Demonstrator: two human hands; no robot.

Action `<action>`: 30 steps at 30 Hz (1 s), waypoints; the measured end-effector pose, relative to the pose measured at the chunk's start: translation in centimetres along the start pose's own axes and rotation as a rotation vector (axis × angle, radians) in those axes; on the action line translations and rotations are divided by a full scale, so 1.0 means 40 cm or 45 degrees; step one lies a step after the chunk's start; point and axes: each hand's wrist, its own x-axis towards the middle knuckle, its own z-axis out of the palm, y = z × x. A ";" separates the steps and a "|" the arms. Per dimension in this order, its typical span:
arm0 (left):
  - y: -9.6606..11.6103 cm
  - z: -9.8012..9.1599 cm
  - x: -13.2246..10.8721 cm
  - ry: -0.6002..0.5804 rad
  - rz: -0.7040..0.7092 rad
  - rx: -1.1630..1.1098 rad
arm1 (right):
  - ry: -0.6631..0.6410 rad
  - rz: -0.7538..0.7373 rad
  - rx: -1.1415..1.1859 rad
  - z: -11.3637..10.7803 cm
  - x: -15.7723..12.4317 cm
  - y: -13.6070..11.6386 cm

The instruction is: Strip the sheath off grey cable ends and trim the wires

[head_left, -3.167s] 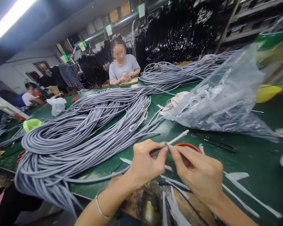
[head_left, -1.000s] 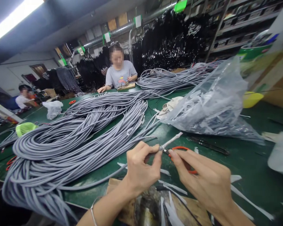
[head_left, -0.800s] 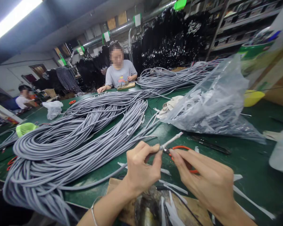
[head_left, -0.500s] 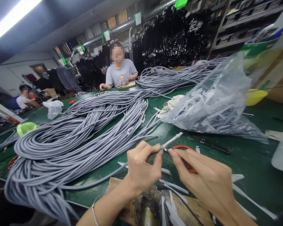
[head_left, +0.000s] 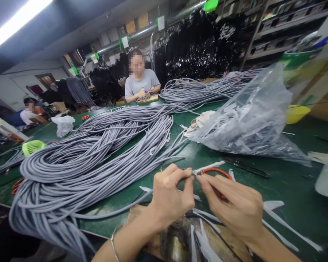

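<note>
My left hand [head_left: 172,193] pinches a grey cable near its stripped end [head_left: 209,167], which is whitish and points up to the right. The fingertips of my right hand [head_left: 232,203] are pressed together at the base of that stripped part, close to my left fingertips. What exactly they grip there is too small to make out. Just behind my right hand shows a red-handled tool [head_left: 221,171], mostly hidden by the fingers. A wooden board [head_left: 138,214] with a dark, worn metal piece [head_left: 177,240] lies below my hands.
A large bundle of grey cables [head_left: 98,174] fills the left of the green table [head_left: 202,145]. To the right stand a clear bag of scraps [head_left: 240,127] and black tweezers [head_left: 246,167]. White strips [head_left: 281,225] lie around. A co-worker [head_left: 142,80] sits opposite.
The stripped cable end has swung lower and farther right, and both my hands have drawn closer together. Across the table, the co-worker's hands have come together.
</note>
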 end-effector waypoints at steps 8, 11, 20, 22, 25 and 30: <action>-0.008 0.015 0.000 0.033 0.004 0.027 | -0.033 0.135 0.053 0.012 0.000 0.001; -0.004 0.011 0.004 0.044 -0.050 -0.032 | 0.027 -0.071 0.015 0.015 0.000 0.010; -0.061 0.026 0.039 -0.059 -0.536 -0.190 | -0.049 -0.176 0.219 0.000 0.003 -0.049; -0.078 0.022 0.056 -0.038 -0.648 -0.233 | -0.041 -0.178 0.232 -0.001 0.006 -0.056; -0.075 0.011 0.064 -0.048 -0.723 -0.443 | -0.035 0.091 0.091 0.003 0.016 -0.034; -0.042 0.005 0.043 -0.086 -0.662 -0.582 | -0.085 0.221 -0.008 0.011 0.016 0.005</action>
